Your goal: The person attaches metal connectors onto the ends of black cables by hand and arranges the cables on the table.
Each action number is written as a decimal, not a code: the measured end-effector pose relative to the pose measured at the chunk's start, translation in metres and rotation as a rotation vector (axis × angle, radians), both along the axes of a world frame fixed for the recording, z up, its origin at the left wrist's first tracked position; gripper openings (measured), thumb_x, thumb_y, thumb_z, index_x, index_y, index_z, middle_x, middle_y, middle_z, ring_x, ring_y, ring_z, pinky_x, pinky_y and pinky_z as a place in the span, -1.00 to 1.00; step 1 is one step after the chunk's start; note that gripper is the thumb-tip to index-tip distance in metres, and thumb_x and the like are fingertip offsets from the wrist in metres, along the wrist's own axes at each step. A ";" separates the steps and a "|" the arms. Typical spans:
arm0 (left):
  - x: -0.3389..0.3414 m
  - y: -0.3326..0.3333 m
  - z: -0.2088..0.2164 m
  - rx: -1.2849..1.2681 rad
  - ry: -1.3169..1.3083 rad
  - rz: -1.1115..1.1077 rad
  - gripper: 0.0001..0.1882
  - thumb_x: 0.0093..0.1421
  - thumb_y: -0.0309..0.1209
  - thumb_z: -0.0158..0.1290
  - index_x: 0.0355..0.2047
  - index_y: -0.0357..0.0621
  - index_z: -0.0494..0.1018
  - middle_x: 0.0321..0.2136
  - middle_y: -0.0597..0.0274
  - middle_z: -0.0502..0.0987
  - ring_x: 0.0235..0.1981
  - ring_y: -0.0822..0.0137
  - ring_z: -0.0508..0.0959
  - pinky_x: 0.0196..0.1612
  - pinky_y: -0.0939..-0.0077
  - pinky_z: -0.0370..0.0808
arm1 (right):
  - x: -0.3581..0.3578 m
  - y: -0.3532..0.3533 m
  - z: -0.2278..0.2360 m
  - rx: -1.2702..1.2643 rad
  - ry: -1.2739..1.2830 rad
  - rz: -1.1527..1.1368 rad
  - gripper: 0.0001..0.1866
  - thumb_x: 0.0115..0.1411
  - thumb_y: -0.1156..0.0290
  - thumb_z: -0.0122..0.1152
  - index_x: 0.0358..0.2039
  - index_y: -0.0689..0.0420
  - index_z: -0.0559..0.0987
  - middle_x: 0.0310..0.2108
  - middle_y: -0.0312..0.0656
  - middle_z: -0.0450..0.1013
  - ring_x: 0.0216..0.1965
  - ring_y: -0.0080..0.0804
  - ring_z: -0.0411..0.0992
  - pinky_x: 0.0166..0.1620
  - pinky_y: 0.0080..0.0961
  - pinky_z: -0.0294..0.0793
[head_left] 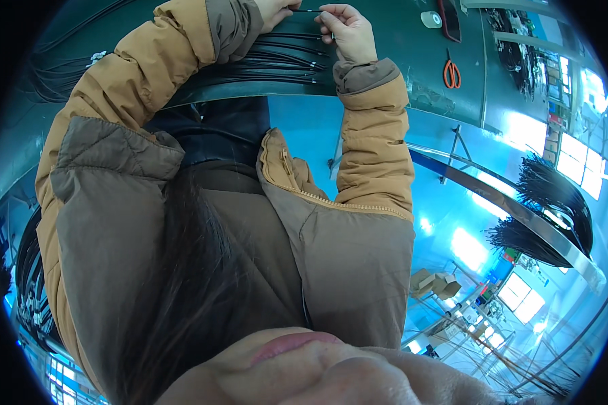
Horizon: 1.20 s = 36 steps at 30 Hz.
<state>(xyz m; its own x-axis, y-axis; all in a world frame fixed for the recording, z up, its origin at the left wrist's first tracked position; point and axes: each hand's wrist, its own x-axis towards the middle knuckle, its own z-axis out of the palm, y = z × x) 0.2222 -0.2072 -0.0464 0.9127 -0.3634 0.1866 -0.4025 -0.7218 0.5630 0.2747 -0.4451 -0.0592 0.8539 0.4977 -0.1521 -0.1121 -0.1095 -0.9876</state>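
Observation:
At the top edge, my left hand (271,13) pinches one end of a short visible stretch of thin black cable (305,10). My right hand (350,32) holds the same cable further right between thumb and fingertips. The frame's edge cuts off part of my left hand. Beneath both hands, a spread of several black cables (270,65) lies across the green tabletop (398,67), with small pale pieces near their right ends. The cables run on to the left behind my left sleeve, where a white connector (97,57) shows.
To the right on the table lie orange-handled scissors (452,73), a dark phone (450,20) and a white roll (431,19). Thick black cable bundles (554,202) hang over a metal rail (520,212) at the right. Cardboard boxes (436,283) stand further off.

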 end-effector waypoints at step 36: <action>-0.020 -0.015 0.003 -0.116 -0.211 0.075 -0.90 0.17 -0.50 0.16 -0.29 -0.17 0.50 -0.35 -0.08 0.51 -0.28 -0.15 0.55 -0.21 0.08 0.52 | -0.020 0.023 0.012 -0.301 -0.323 -0.099 -0.48 0.39 0.09 0.19 -0.55 0.29 0.59 -0.64 -0.17 0.49 -0.61 -0.44 0.42 -0.45 -0.40 0.37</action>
<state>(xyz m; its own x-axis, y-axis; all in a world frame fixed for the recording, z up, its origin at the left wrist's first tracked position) 0.2019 -0.2222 -0.0433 0.8725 -0.2613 0.4128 -0.4680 -0.6893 0.5530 0.2547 -0.4216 -0.0469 0.9225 0.3859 0.0042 0.1720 -0.4012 -0.8997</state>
